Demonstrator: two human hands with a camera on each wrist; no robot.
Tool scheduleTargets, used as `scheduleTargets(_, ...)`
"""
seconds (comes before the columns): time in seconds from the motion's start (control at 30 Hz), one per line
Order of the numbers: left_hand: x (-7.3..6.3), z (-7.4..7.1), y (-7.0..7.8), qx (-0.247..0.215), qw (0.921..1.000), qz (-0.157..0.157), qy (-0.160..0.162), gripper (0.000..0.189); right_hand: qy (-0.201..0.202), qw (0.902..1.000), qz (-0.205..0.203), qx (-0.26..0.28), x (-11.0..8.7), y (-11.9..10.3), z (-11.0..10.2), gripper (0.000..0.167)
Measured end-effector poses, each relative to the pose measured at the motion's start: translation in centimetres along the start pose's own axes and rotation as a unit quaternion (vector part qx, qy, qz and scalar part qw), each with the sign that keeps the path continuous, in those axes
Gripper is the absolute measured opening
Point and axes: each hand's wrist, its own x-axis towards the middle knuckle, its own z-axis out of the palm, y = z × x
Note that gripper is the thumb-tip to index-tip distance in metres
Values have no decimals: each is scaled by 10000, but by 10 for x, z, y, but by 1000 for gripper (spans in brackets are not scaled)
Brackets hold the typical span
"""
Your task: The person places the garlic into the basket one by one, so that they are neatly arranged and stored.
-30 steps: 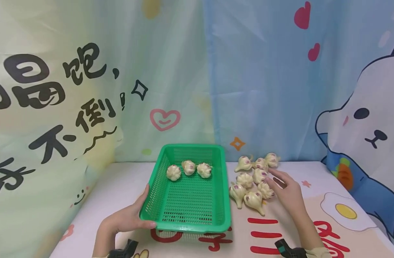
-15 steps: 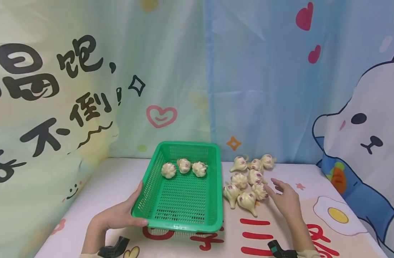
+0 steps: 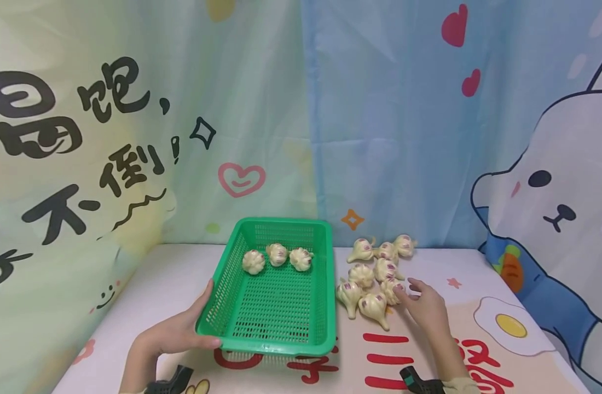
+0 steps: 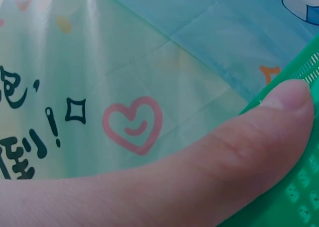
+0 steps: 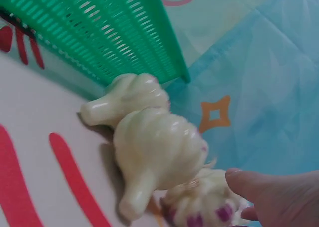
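My left hand (image 3: 175, 329) holds the green plastic basket (image 3: 268, 348) by its left side near the front corner, with the thumb over the rim; the left wrist view shows the thumb (image 4: 269, 117) close. The basket is tilted toward me. Inside, at its far end, lie three garlic bulbs (image 3: 277, 255). My right hand (image 3: 427, 309) is at the right edge of a purple-marked garlic bulb (image 3: 391, 290), fingertips right beside it. In the right wrist view a finger (image 5: 244, 182) overlaps that bulb (image 5: 197, 202), and the fingers are not closed round it.
Several more garlic bulbs (image 3: 373, 307) lie in a loose cluster right of the basket, reaching back toward the curtain (image 3: 389, 137). The printed cloth (image 3: 387, 347) covers the table. A wrist-worn device (image 3: 421, 380) sits on each wrist.
My right hand has drawn back from the rear of the cluster and come down toward the nearer right-hand bulb. The left hand keeps its hold on the basket; the head view has shifted slightly.
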Motion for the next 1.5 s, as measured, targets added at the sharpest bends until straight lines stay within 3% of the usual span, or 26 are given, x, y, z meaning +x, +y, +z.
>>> scheduleTargets(0.27,1,1,0,-57,10000,56,-11,119,-57,9987,483,179,4,7,16,79)
scheduleTargets(0.6,-1,-1,1,-46,10000,70,-8,119,128,9970,487,586,4,5,30,77)
scheduleTargets(1.0,1,1,-2,-11,10000,26,11,120,-40,9986,333,401,9,8,26,78)
scheduleTargets(1.33,2,0,-3,-16,9999,110,25,120,-201,9963,591,588,10,5,23,78)
scheduleTargets(1.5,2,0,-2,-63,10000,63,2,120,-120,9969,534,564,11,6,22,75)
